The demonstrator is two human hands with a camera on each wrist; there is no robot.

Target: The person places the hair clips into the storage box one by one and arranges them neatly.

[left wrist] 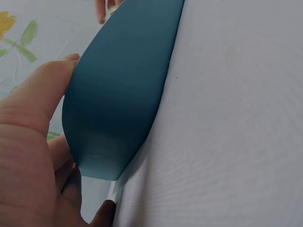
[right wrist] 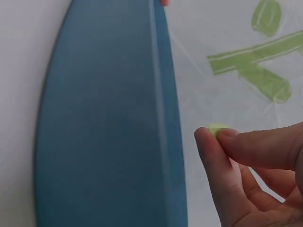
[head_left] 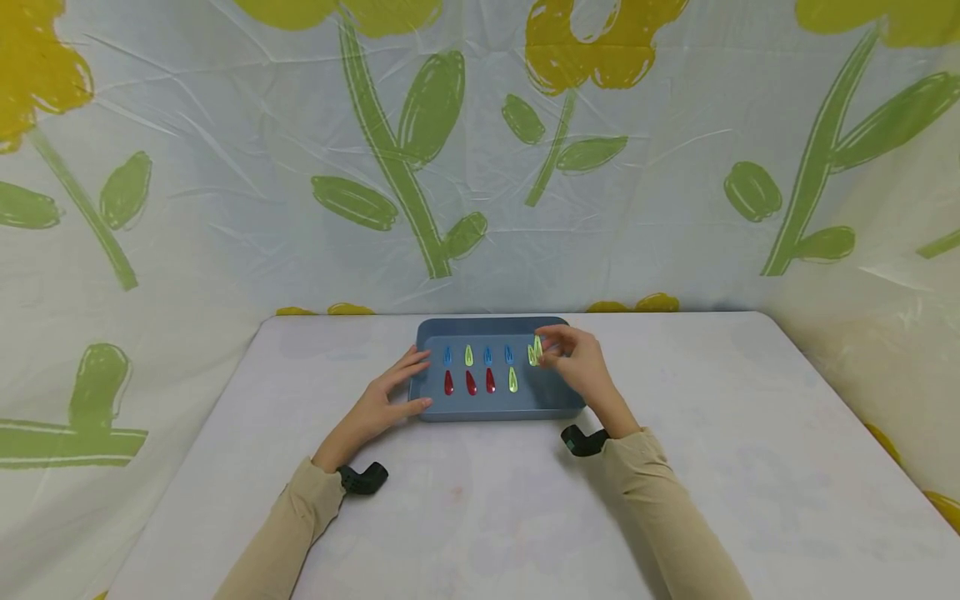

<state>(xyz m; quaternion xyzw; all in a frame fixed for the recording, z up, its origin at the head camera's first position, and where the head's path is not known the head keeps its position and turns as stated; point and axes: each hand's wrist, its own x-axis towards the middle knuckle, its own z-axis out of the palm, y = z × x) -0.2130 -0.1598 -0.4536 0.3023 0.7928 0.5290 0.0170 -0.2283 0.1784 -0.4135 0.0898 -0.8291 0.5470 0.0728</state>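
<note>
A blue-grey tray (head_left: 480,414) holds two rows of snap hair clips. The back row has blue clips (head_left: 487,356) and a yellow-green clip (head_left: 468,356); the front row has red clips (head_left: 471,383) and another yellow-green clip (head_left: 513,380). Over the tray's right end, my right hand (head_left: 576,364) pinches a yellow-green hair clip (right wrist: 218,128) between thumb and index finger. Another yellow-green clip (head_left: 532,356) shows right beside it, partly overlapped. My left hand (head_left: 382,392) touches the tray's left end with spread, fairly straight fingers, the thumb near the front corner.
The tray sits toward the back of a table (head_left: 480,517) with a white cover. Behind hangs a white curtain (head_left: 247,167) printed with flowers. Dark wrist devices (head_left: 363,478) are worn on both wrists, below beige sleeves (head_left: 667,517).
</note>
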